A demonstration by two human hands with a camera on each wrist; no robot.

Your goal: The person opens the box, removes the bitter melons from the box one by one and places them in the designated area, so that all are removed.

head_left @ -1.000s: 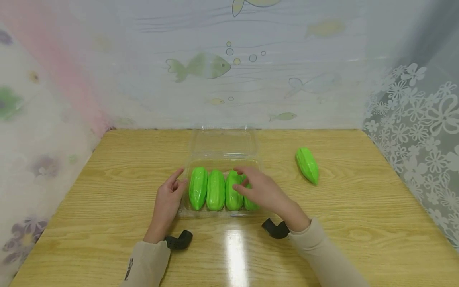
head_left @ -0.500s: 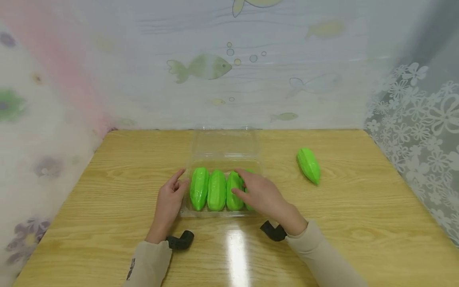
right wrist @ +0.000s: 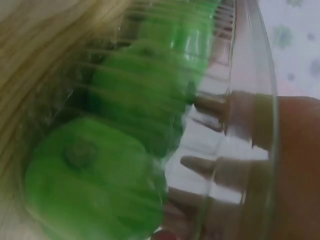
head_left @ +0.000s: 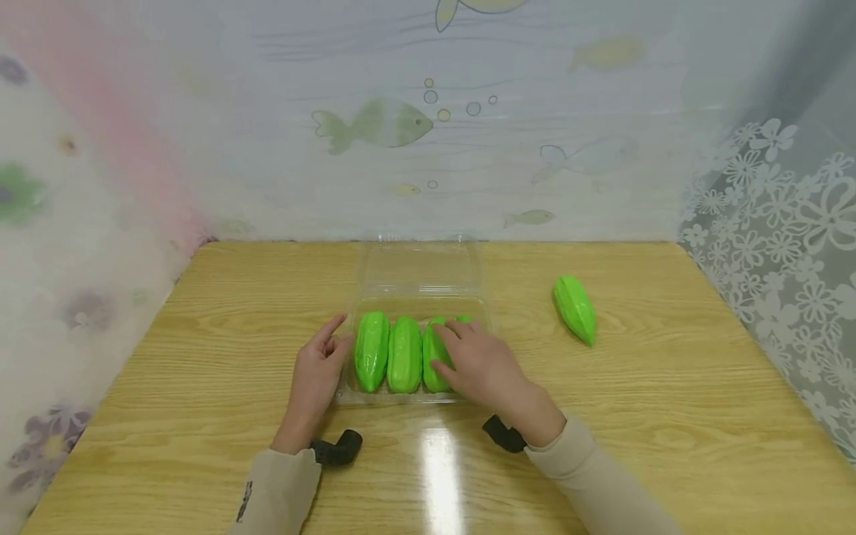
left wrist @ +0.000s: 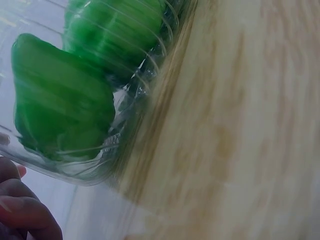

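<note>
A clear plastic clamshell box (head_left: 420,303) lies on the table with its lid (head_left: 420,264) folded back. Several bright green, ribbed, fruit-like pieces (head_left: 404,357) stand side by side in it. At the box's left wall is my left hand (head_left: 316,375), index finger extended and the other fingers loosely bent; whether it touches the wall cannot be told. My right hand (head_left: 487,370) reaches over the right end, fingers spread on the third piece (head_left: 436,364). It mostly covers the rightmost piece (head_left: 464,318). Through the wall, the right wrist view shows fingers (right wrist: 200,167) lying above the green pieces.
One more green ribbed piece (head_left: 574,309) lies on the wooden table (head_left: 642,401), right of the box. Black wrist-worn mounts (head_left: 337,447) sit below both hands. A wall covering with fish prints (head_left: 391,122) rises behind the table.
My right hand has shifted slightly left and toward me, now covering more of the third and rightmost pieces. The left hand has stayed at the box's left side.
</note>
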